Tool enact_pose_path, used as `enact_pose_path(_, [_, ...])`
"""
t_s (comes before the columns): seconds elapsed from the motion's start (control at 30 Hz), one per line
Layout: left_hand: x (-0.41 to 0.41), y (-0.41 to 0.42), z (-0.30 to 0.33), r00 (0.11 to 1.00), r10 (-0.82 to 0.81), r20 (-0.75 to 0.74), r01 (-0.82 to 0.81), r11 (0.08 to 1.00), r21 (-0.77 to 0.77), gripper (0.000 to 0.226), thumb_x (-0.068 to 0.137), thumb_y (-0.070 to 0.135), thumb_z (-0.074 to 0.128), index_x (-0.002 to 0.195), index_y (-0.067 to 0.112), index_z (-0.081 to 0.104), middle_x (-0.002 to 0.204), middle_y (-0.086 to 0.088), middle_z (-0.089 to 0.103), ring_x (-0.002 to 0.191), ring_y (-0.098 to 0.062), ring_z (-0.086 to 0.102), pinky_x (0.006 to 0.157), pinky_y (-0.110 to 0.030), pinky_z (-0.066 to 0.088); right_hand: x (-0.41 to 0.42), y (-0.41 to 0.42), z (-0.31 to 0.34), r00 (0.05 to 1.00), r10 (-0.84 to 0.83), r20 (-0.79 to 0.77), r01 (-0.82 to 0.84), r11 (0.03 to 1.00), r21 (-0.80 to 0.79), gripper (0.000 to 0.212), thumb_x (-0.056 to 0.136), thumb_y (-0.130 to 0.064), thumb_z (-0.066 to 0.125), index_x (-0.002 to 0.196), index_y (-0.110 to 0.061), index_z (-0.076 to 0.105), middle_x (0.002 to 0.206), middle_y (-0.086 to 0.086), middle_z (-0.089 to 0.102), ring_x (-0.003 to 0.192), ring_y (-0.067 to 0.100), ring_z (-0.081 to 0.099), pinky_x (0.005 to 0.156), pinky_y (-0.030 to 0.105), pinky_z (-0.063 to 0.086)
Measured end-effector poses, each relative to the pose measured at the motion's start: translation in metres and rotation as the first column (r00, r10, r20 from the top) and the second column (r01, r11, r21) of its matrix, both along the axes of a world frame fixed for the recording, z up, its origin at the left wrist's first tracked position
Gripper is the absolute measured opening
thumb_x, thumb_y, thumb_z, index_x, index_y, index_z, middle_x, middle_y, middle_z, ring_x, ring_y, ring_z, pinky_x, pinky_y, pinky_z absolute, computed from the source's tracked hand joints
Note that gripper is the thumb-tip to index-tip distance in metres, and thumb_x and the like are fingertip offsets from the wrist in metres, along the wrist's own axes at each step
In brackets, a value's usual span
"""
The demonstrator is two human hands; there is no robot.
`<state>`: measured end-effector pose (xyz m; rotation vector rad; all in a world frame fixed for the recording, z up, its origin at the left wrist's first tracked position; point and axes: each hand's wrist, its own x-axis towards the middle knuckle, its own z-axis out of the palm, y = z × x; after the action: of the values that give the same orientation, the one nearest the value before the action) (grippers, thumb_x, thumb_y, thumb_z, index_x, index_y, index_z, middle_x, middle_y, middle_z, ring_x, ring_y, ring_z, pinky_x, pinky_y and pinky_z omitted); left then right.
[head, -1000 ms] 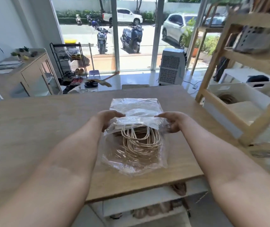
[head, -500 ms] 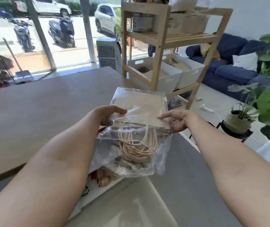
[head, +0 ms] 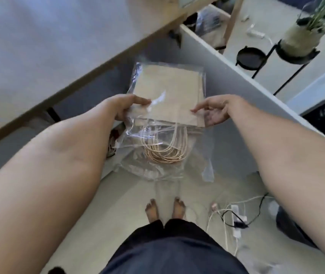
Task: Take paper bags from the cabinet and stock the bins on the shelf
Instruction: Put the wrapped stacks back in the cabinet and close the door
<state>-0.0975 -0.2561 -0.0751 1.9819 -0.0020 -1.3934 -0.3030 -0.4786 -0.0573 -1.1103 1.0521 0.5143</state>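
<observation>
A flat stack of brown paper bags [head: 169, 91] with beige cord handles [head: 167, 151] sits inside a clear plastic sleeve [head: 157, 169]. I hold it in the air in front of me, over the floor beside the table. My left hand [head: 126, 106] grips the pack's left edge, thumb on top. On the right edge my right hand [head: 215, 111] holds the pack with fingers partly spread and the palm turned up. The handles hang toward me in the loose end of the sleeve.
The wooden tabletop [head: 49, 56] runs along the upper left. A grey-white panel [head: 236, 91] stands behind the pack. Black plant stands [head: 250, 58] and a potted plant [head: 300, 38] are at upper right. A power strip with cables [head: 236, 220] lies on the floor by my bare feet [head: 165, 210].
The pack has left the tabletop and now hangs over the floor. My view swung right past the shelf and then tilted steeply down. Both hands kept their hold on the pack.
</observation>
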Motion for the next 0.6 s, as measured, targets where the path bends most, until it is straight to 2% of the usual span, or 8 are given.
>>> enact_pose_path(0.07, [0.002,0.012,-0.043,0.999,-0.009,-0.049,0.013,0.996,0.084,0.101,0.034,0.05,0.092,0.123,0.015,0.06,0.111,-0.001,0.065,0.096,-0.023,0.059,0.097,-0.039,0.041,-0.004,0.01,-0.027,1.0,0.012,-0.02,-0.01,0.998,0.062,0.065,0.062,-0.001,0.084,0.116,-0.015,0.051,0.066,0.007,0.075,0.057,0.019,0.073,0.05,0.034,0.06])
enact_pose_path(0.13, [-0.015,0.02,-0.055,0.996,0.024,-0.086,-0.018,0.997,0.072,0.074,0.048,0.048,0.088,0.107,0.011,0.063,0.092,-0.002,0.071,0.08,-0.022,0.064,0.085,-0.033,0.05,-0.005,0.017,-0.055,0.996,0.06,-0.062,-0.054,0.994,0.092,0.08,0.027,0.0,0.094,0.098,-0.013,0.059,0.068,0.005,0.075,0.058,0.017,0.073,0.055,0.03,0.061])
enact_pose_path(0.2, [-0.033,0.025,-0.056,0.995,0.05,-0.082,-0.048,0.999,0.02,0.035,0.07,0.039,0.077,0.09,0.014,0.062,0.064,0.002,0.068,0.054,-0.016,0.061,0.061,-0.025,0.051,-0.004,0.024,-0.076,0.993,0.075,-0.089,-0.066,0.993,0.095,0.044,0.054,-0.006,0.086,0.089,-0.013,0.06,0.066,0.002,0.074,0.057,0.014,0.072,0.054,0.024,0.058])
enact_pose_path(0.27, [-0.038,0.033,-0.078,0.99,0.104,-0.097,-0.107,0.994,-0.019,0.026,0.076,0.031,0.073,0.095,0.017,0.061,0.062,0.005,0.069,0.052,-0.012,0.064,0.059,-0.028,0.056,0.002,0.032,-0.099,0.993,0.044,-0.11,-0.033,0.994,0.101,0.006,0.083,-0.013,0.066,0.084,-0.014,0.06,0.063,-0.001,0.073,0.062,0.012,0.07,0.063,0.025,0.055])
enact_pose_path(0.33, [-0.038,0.042,-0.099,0.977,0.18,-0.117,-0.187,0.981,-0.05,0.024,0.08,0.026,0.072,0.099,0.017,0.061,0.063,0.005,0.071,0.05,-0.009,0.067,0.051,-0.026,0.057,0.009,0.04,-0.123,0.992,0.037,-0.119,-0.025,0.995,0.097,0.006,0.087,-0.015,0.061,0.081,-0.015,0.062,0.063,-0.002,0.073,0.069,0.012,0.068,0.077,0.026,0.05])
enact_pose_path(0.4, [-0.037,0.053,-0.118,0.958,0.266,-0.11,-0.273,0.96,-0.058,0.029,0.078,0.024,0.073,0.104,0.016,0.062,0.072,0.002,0.071,0.052,-0.009,0.068,0.047,-0.024,0.055,0.021,0.048,-0.143,0.992,0.034,-0.122,-0.02,0.994,0.111,0.004,0.087,-0.015,0.061,0.083,-0.013,0.063,0.068,0.0,0.073,0.069,0.014,0.068,0.077,0.027,0.052])
enact_pose_path(0.5, [-0.033,0.068,-0.138,0.928,0.35,-0.127,-0.364,0.924,-0.119,0.04,0.076,0.022,0.075,0.113,0.015,0.063,0.091,0.0,0.071,0.077,-0.015,0.069,0.071,-0.032,0.058,0.043,0.055,-0.163,0.995,0.011,-0.097,-0.002,0.996,0.093,0.006,0.085,-0.015,0.062,0.09,-0.012,0.062,0.083,0.002,0.068,0.076,0.016,0.065,0.067,0.027,0.055])
enact_pose_path(0.6, [-0.016,0.091,-0.152,0.887,0.437,-0.148,-0.456,0.879,-0.142,0.036,0.077,0.021,0.074,0.111,0.014,0.063,0.091,0.0,0.071,0.083,-0.017,0.067,0.079,-0.033,0.056,0.08,0.067,-0.175,0.995,0.065,-0.075,-0.06,0.995,0.075,0.007,0.083,-0.015,0.066,0.088,-0.012,0.062,0.076,0.0,0.069,0.068,0.015,0.067,0.066,0.029,0.057])
